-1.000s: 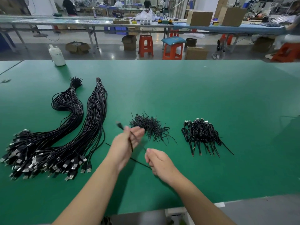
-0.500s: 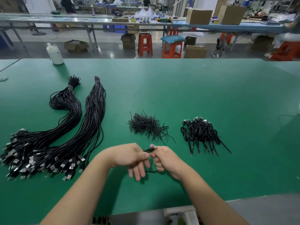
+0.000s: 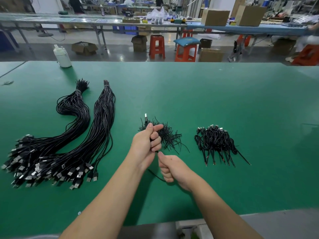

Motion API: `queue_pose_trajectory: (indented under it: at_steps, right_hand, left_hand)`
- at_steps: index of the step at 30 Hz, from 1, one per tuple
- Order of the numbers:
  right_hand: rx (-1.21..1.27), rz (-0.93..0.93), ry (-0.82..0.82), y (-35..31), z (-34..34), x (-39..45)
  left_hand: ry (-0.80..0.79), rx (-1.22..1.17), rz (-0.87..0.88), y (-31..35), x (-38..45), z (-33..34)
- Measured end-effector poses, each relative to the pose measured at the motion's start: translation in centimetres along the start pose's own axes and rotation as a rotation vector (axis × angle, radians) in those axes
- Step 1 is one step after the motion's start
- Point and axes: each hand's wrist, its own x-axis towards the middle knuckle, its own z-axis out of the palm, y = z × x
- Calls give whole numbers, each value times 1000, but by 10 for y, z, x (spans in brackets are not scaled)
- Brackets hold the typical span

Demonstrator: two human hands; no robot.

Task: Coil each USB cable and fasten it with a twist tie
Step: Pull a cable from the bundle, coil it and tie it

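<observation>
Left hand (image 3: 146, 144) fisted round USB cable (image 3: 146, 119), plug at 12 o'clock; right hand (image 3: 170, 167) pinching the tail at 5 o'clock; best keeping loops even, tension light, before reaching for twist ties (image 3: 170, 138).

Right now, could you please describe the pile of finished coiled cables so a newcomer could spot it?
Start at the green table. Right of both hands lies the pile of coiled cables. Unlike the long uncoiled bundles far left and the wispy twist ties mid-table, these are short looped bunches.

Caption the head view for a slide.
Both hands, left hand and right hand, coil one USB cable beside the twist ties.
</observation>
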Motion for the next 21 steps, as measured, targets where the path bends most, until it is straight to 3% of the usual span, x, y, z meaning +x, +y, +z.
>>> queue_pose_trajectory:
  at_steps: [3, 4, 6, 8, 11, 16, 18, 21]
  right_hand:
    - [199, -30, 45, -6, -21, -4]
    - [264, -33, 56, -8, -26, -5]
    - [313, -36, 36, -13, -32, -5]
    - [290, -47, 6, -16, -31, -6]
    - [217, -71, 37, -23, -26, -8]
    - [-2, -140, 107, -34, -22, -14]
    - [-62, -171, 82, -35, -15, -17]
    - [-234, -227, 118, -36, -3, -17]
  left_hand:
    - [-286, 122, -6, 18, -6, -8]
    - [-389, 283, -18, 22, -10, -11]
    - [-537, 829, -2, 26, -19, -13]
    - [-595, 1346, 57, 23, -24, -12]
    - [-488, 1625, 172, 16, -26, -8]
    - [-134, 1569, 449, 6, -24, -14]
    - [-54, 1286, 459, -3, -26, -14]
    - [1, 548, 277, -16, -27, -3]
